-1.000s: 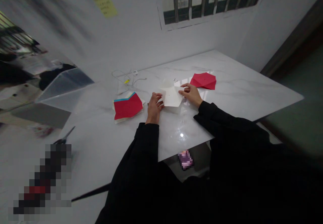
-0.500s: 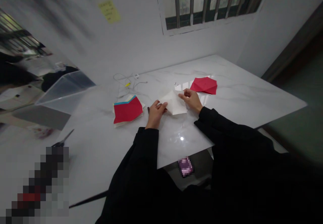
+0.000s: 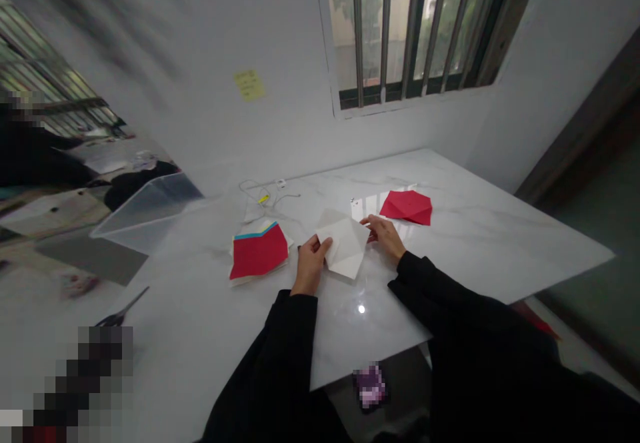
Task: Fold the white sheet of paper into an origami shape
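Paper folding on the counter (image 3: 480, 230). White sheet (image 3: 346, 243) sits mid-counter, lifted slightly between both hands, a diamond-ish folded shape, just in front of the person. Left hand (image 3: 310, 264) holds its left side in a narrow pinch, thumb on top. Right hand (image 3: 384, 238) is also narrow, fingertips pinching the right corner. Exact crease lines are hard to tell from this view.

Left of the hands: stack of paper (image 3: 259, 251), red on top, blue strip along one edge. Beyond the right hand: folded red paper (image 3: 407, 207). Further back: white cable (image 3: 255, 190). Far left: clear plastic bin (image 3: 150, 213), scissors (image 3: 123, 315).

Step looks like shaping or checking a fold on the white sheet. Next move calls for setting it flat, edges lined up, then pressing the crease.
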`<state>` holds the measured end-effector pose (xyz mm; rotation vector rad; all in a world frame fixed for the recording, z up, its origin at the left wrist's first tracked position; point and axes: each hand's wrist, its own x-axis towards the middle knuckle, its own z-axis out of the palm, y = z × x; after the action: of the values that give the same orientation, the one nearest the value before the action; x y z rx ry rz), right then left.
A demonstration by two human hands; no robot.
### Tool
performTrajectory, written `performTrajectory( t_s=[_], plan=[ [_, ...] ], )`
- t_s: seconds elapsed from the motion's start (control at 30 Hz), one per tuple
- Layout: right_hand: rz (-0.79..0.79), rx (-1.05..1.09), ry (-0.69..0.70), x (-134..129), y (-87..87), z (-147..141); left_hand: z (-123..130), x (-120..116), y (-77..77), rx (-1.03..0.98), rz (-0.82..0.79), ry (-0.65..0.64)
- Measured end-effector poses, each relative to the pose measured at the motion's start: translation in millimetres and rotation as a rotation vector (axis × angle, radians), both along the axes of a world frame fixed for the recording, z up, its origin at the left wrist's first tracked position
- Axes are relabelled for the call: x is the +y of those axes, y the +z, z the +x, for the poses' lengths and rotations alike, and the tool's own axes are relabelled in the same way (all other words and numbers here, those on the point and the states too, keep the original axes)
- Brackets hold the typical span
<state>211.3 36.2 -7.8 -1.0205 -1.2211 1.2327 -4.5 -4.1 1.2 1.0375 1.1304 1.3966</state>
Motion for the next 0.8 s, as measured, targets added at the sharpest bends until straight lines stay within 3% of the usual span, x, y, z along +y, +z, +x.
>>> performTrajectory(
  t_s=[0.1,0.2,0.67,0.8],
  plan=[
    [0.126,-0.282,0.077,-3.6,-2.7,-4.7,-1.3,-0.7,0.5,0.005,0.003,-0.002],
    [0.176,-0.420,0.133,-7.0,-4.3,-7.7,-2.9,-0.9,0.2,0.052,0.002,0.001],
    [0.120,-0.317,0.286,-8.2,-1.6,-4.8,0.7,-3.9,6.2,0.196,0.021,0.013],
    [0.094,-0.284,0.256,-8.4,-1.7,-2.5,2.2,-4.6,3.9,0.173,0.023,-0.047]
  ],
)
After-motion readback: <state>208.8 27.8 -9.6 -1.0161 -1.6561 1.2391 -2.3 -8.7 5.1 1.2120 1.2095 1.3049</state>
